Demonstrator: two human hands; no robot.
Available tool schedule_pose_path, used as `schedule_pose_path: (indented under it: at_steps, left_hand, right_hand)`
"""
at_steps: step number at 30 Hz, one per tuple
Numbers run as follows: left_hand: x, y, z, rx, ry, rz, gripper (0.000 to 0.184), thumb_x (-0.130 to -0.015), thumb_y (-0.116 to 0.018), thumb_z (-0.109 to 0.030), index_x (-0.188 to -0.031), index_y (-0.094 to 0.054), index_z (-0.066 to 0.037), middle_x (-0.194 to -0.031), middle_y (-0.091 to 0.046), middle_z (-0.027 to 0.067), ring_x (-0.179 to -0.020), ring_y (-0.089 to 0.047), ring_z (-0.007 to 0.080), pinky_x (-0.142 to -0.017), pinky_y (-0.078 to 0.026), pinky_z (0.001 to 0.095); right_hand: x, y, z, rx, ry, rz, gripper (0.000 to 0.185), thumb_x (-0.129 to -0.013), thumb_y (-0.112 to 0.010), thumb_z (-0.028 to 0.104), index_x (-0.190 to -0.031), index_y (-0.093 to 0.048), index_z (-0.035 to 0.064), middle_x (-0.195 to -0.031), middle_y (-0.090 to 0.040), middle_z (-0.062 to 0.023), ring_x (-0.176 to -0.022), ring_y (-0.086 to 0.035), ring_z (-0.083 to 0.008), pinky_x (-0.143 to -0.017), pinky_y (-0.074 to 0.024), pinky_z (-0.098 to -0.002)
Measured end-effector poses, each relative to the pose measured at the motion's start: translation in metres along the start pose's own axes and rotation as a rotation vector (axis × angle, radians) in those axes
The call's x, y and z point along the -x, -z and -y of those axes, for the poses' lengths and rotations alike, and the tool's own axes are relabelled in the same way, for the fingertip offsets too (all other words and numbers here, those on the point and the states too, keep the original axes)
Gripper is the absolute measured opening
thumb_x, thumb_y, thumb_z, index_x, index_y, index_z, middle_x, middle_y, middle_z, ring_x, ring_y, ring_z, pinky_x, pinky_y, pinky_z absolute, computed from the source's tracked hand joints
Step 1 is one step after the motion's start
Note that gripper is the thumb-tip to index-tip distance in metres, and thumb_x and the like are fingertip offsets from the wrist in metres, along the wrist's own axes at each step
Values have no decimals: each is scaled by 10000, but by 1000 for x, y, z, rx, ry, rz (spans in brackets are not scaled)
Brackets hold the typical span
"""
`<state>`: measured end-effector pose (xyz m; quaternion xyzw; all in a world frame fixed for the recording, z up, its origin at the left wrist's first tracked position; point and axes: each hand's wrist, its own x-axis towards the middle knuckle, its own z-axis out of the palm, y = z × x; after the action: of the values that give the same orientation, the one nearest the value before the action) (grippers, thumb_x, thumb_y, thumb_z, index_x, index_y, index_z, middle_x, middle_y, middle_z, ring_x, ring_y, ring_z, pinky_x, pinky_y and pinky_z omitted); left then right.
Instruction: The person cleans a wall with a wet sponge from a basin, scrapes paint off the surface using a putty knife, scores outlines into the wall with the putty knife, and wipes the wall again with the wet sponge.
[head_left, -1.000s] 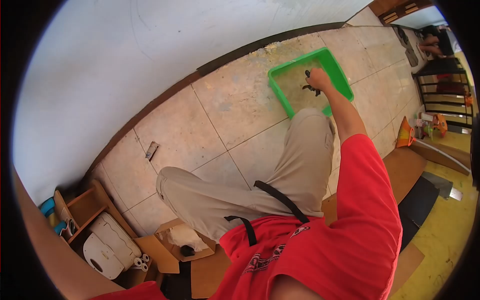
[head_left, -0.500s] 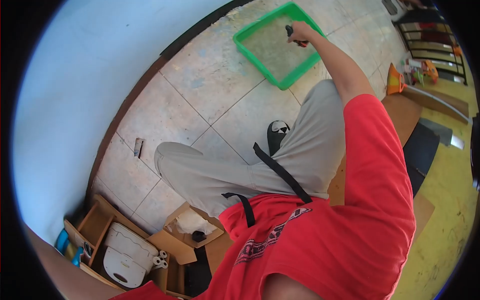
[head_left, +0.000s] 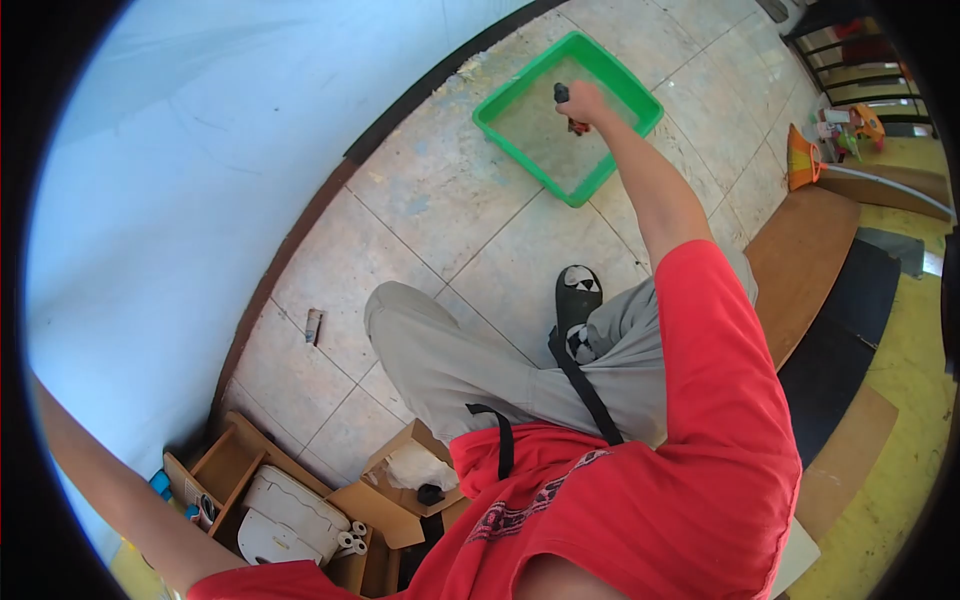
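Observation:
Over the green tray [head_left: 520,158], my right hand [head_left: 585,103] is closed around a dark tool [head_left: 561,92], whose black end sticks out past the fingers. An orange-red part shows just below the hand. The tray lies on the tiled floor and holds a thin layer of murky, greyish contents. My left arm reaches toward the wall at the left edge, but the hand itself is outside the picture.
A wooden shelf [head_left: 228,468] with a white appliance [head_left: 290,515] stands lower left, beside an open cardboard box [head_left: 405,455]. A small piece of debris [head_left: 314,326] lies on the tiles. Boards [head_left: 805,260], an orange dustpan [head_left: 801,160] and a black rack [head_left: 868,80] are at the right.
The view has shifted. My right hand stays over the tray with the tool, and my right knee has swung outward, uncovering my shoe. More of my left arm shows.

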<state>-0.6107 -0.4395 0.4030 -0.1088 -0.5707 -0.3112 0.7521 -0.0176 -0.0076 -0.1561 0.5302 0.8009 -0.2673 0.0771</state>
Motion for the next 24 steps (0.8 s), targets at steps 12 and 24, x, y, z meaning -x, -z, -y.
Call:
schedule_pose_path:
  at_steps: [12,24]
  left_hand:
    - [-15,31,15,-75,88,13,238,-874,-572,-237,-877,-582,1,-761,-651,242,-703,-642,434,-639,-493,548]
    - [-8,49,37,-126,-145,164,164,-826,-625,-246,-804,-575,-92,-772,-601,55,-762,-589,297,-600,-472,458]
  right_hand:
    - [20,-4,-33,-2011,-200,163,356,-934,-607,275,-1141,-542,-7,-1183,-583,-263,-1089,-613,-451,-978,-489,-624]
    - [11,28,88,-1881,146,99,367,-951,-474,424,-1044,-553,78,-1017,-617,-103,-956,-623,-276,-810,-525,-504]
